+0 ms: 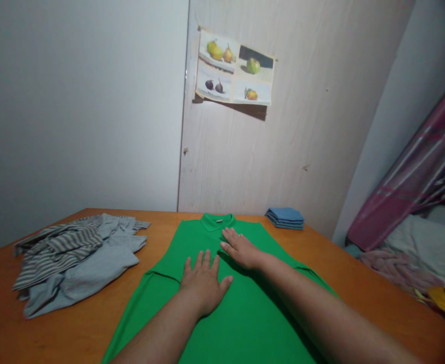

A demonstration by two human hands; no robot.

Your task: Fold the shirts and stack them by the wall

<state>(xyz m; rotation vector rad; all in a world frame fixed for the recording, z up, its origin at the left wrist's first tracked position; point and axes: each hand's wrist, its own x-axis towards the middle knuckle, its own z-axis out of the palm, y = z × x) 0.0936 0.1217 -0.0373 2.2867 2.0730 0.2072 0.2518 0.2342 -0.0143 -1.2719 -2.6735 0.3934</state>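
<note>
A green collared shirt [245,313] lies spread on the orange-brown table [158,242], its collar at the far end and its lower part running out of view toward me. My left hand [203,283] rests palm down on the shirt's left-middle part, fingers spread and pointing away. Farther up and to the right, just below the collar, my right hand [241,248] lies with fingers stretched out over the fabric. Neither hand grips anything. My right forearm crosses above the shirt's right side and hides part of it.
On the left of the table are loose, rumpled clothes: a striped garment [61,242] and a grey one [89,283]. A folded blue stack [285,218] sits at the back right. Behind stands a panel with a fruit poster [235,68]. A pink curtain [400,187] hangs at right.
</note>
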